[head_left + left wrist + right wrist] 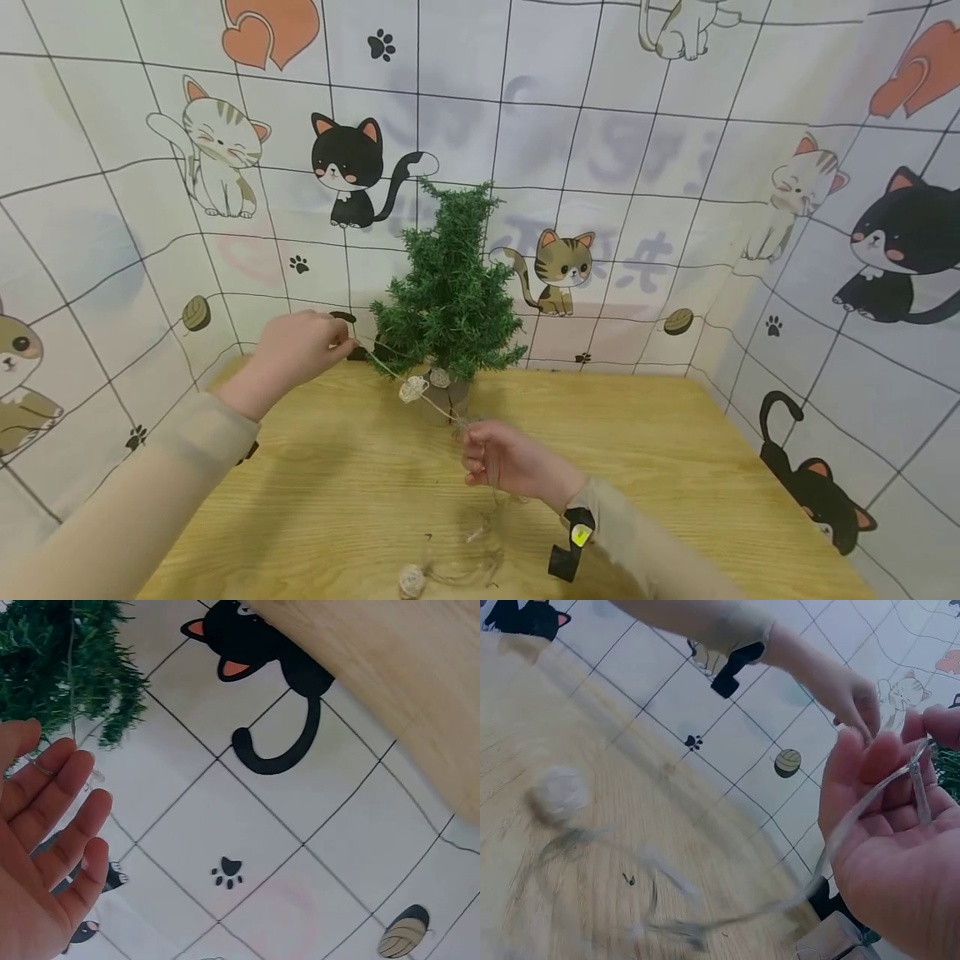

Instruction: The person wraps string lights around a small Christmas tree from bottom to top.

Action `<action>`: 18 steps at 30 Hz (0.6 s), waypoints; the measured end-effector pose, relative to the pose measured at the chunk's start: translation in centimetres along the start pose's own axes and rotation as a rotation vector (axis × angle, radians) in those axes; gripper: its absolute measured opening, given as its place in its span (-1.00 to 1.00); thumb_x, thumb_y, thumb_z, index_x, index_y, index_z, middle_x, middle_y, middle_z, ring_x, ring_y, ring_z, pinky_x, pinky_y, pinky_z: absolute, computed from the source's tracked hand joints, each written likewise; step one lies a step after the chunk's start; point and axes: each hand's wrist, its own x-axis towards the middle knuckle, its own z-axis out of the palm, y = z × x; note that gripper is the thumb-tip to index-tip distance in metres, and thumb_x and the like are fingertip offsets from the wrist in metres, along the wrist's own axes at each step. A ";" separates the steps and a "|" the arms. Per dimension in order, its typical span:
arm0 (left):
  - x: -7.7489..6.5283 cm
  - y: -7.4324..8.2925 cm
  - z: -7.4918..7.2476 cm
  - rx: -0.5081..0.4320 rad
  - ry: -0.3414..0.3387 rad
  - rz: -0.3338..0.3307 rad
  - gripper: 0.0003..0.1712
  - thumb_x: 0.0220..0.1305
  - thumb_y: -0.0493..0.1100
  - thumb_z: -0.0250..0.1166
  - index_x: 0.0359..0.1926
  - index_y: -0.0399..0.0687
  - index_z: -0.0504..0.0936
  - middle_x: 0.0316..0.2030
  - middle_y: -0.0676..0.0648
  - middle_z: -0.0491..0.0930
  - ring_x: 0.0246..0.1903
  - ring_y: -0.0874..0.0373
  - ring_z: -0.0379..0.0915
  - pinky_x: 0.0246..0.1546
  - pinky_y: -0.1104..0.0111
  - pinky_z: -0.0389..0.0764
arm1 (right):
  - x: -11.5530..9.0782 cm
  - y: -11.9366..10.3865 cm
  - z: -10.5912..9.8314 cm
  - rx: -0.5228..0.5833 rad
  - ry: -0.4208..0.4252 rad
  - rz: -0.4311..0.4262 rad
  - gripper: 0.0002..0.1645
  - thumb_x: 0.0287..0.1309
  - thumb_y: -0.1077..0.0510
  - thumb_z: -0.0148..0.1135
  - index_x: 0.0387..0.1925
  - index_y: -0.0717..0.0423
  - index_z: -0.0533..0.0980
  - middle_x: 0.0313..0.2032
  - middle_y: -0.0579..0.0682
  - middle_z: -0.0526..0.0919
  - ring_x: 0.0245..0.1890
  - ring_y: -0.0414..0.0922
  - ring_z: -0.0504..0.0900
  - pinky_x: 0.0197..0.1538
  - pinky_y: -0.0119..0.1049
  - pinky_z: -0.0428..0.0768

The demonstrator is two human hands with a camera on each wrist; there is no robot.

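A string of lights (pixel 381 360) with a thin clear wire and white woven balls stretches between both hands, in front of a small green artificial tree (pixel 453 292). My left hand (pixel 303 342) pinches the wire at the tree's lower left; in the left wrist view its other fingers (pixel 94 814) are loosely bent. Lower down, before the tree's base, my right hand (pixel 510 460) grips the wire with curled fingers. One white woven ball (pixel 413 388) hangs on the stretch between the hands. The slack wire (pixel 757 909) trails from the right hand to another ball (pixel 412 581) near the table's front.
The tree stands in a greyish-brown pot (pixel 435 410) at the back of the wooden table (pixel 637 467). Behind and at both sides rise white sheets (pixel 637 167) printed with a grid and cartoon cats. A black strap (pixel 573 542) hangs from the right wrist.
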 end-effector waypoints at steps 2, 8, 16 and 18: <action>0.0 -0.6 0.7 -0.026 -0.012 -0.036 -0.73 0.34 -0.05 0.20 -0.49 0.01 0.63 -0.62 0.10 0.52 -0.67 0.21 0.33 -0.70 0.30 0.36 | -0.2 -0.2 -0.1 -0.040 0.005 0.014 -0.56 0.39 0.18 -0.29 -0.44 -0.14 0.52 -0.52 -0.24 0.37 -0.49 -0.31 0.36 -0.33 -0.44 0.44; -0.4 -3.1 3.6 -0.189 -0.071 -0.178 -0.57 0.48 0.05 0.02 -0.20 -0.11 0.71 -0.40 -0.06 0.66 -0.50 0.08 0.49 -0.53 0.17 0.45 | -1.9 -0.9 -1.0 -0.143 0.091 0.017 -0.56 0.42 0.21 -0.25 -0.46 -0.10 0.52 -0.47 -0.20 0.52 -0.44 -0.27 0.49 -0.23 -0.33 0.53; -1.0 -5.2 5.9 -0.568 -0.105 -0.361 -0.45 0.55 0.02 -0.18 0.04 -0.27 0.62 -0.02 -0.31 0.60 -0.09 -0.20 0.54 -0.19 0.04 0.51 | -4.9 -3.4 -3.0 -0.187 0.074 0.006 -0.59 0.47 0.17 -0.25 -0.43 -0.08 0.49 -0.57 -0.21 0.38 -0.49 -0.24 0.44 -0.17 -0.28 0.53; -0.8 -5.4 6.4 -0.656 -0.118 -0.388 -0.46 0.55 0.00 -0.19 0.09 -0.29 0.59 0.00 -0.31 0.59 -0.08 -0.20 0.55 -0.18 0.05 0.52 | -5.5 -4.2 -3.3 -0.198 0.090 0.010 -0.61 0.49 0.14 -0.24 -0.39 -0.10 0.50 -0.57 -0.22 0.33 -0.54 -0.27 0.37 -0.28 -0.36 0.47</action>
